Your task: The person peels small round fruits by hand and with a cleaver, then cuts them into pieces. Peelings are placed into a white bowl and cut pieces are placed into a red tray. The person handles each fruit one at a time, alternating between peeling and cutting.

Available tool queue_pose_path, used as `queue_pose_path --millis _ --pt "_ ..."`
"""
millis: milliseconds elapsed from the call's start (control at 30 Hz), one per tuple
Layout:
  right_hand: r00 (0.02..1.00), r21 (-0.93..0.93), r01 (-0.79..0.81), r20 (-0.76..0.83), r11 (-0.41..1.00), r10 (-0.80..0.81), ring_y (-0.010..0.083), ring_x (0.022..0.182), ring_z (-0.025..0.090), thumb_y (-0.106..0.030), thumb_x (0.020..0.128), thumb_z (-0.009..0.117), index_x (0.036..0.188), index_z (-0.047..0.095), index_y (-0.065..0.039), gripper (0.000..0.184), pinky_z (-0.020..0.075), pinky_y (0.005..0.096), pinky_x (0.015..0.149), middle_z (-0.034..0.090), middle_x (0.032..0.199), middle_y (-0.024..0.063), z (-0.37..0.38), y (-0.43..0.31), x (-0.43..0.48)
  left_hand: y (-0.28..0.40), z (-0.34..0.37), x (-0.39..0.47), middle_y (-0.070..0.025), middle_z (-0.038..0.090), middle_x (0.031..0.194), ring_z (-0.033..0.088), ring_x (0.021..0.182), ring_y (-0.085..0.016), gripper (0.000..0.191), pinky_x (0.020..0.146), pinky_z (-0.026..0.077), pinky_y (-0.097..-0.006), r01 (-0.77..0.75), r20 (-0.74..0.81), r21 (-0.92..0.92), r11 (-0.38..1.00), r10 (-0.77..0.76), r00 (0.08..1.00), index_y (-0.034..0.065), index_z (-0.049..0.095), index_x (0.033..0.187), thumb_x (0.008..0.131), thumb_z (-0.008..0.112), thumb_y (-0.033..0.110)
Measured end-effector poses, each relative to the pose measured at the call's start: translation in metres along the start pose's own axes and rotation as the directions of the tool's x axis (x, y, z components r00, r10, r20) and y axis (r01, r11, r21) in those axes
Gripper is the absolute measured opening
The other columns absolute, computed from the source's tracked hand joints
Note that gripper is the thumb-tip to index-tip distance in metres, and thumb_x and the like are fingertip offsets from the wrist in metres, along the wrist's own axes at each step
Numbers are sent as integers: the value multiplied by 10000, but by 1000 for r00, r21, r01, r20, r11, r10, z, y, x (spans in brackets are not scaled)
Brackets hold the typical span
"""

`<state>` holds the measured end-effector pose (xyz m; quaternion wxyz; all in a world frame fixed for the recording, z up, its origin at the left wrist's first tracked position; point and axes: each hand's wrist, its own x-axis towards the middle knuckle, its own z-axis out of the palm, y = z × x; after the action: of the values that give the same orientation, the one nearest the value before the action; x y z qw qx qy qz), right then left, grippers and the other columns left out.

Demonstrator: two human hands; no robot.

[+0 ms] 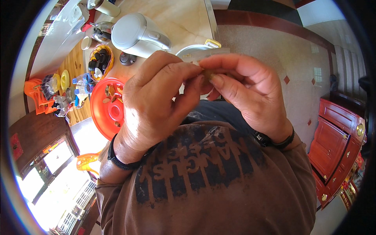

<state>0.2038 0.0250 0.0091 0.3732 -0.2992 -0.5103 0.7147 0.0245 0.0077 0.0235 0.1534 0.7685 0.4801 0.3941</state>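
Note:
Before my chest, my left hand and my right hand meet at the fingertips. Between them is a small greenish-yellow piece, possibly food, mostly hidden by fingers. My right thumb and index finger pinch it; my left thumb and index fingertips close on its left side. Just beyond the hands, a pale round container with a yellow clip-like handle is partly covered by them. Left of my left hand lies a round red plastic tray with several brown and orange scraps.
A white electric kettle stands on the counter beyond my left hand. Further left are a small dark-grey device, a yellow-rimmed basket of dark items, and plastic bottles. A red wooden cabinet stands at right.

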Motion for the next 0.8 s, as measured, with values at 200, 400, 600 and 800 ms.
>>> queue_pose_path --millis 200,400,600,800 --pt "999 10 -49 -10 999 49 140 896 625 -53 925 505 1175 531 38 266 509 239 764 634 1049 131 -2 -1 0 -4 2 -3 -58 574 737 566 573 -128 108 496 445 -251 210 -26 -153 966 -217 976 18 610 831 745 662 -21" --pt "990 72 -40 -132 997 50 186 869 631 -66 911 478 1138 543 41 260 485 270 717 645 1028 170 -14 2 -6 -43 17 -18 -76 605 812 596 696 -131 137 626 472 -248 436 144 -226 871 -412 900 5 586 922 792 581 -39" --pt "984 56 -90 -149 994 98 160 826 621 -72 906 501 1123 554 22 243 495 263 711 641 1033 196 -20 11 0 -97 62 -47 -140 609 888 583 838 -297 201 784 467 -384 383 653 -92 919 -235 720 33 626 973 798 556 100" --pt "932 -35 -287 -238 957 271 140 778 608 -65 894 502 1110 562 27 243 497 267 708 647 1014 152 -17 30 11 -125 80 -54 -145 586 894 571 909 -324 202 802 456 -399 344 626 25 939 -283 727 60 662 929 768 587 156"
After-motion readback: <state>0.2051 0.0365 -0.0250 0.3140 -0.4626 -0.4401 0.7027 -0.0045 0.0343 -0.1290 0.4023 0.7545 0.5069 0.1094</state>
